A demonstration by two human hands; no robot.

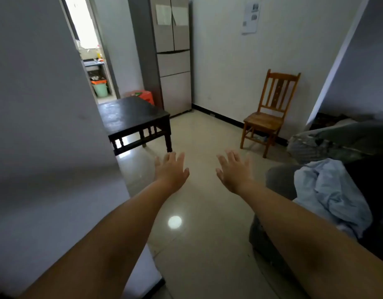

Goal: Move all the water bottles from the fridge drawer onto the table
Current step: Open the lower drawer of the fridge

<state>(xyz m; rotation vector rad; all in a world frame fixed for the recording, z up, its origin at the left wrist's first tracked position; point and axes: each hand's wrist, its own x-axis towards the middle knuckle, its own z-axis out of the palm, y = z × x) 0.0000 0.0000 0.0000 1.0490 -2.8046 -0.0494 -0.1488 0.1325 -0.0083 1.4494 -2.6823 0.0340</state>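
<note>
Both forearms fill the near foreground, stretched forward over the tiled floor. Left hand and right hand are palm-down with fingers straight and spread, holding nothing. Landmark is the fridge: tall, against the far wall, well apart from both hands, straight ahead and slightly to the left side. Its doors and both lower drawers look closed, so no water bottles are visible; presumably they sit inside one drawer, but I cannot tell which. The dark table stands just in front of the fridge, on its left, between fridge and hands, and nearer the left hand. A wooden chair is right of the fridge along the same wall. Judgement: task not started; next step is walking to the fridge, and the drawer fronts run horizontally, so pull straight toward the body. Left hand is marginally closer in line.
</note>
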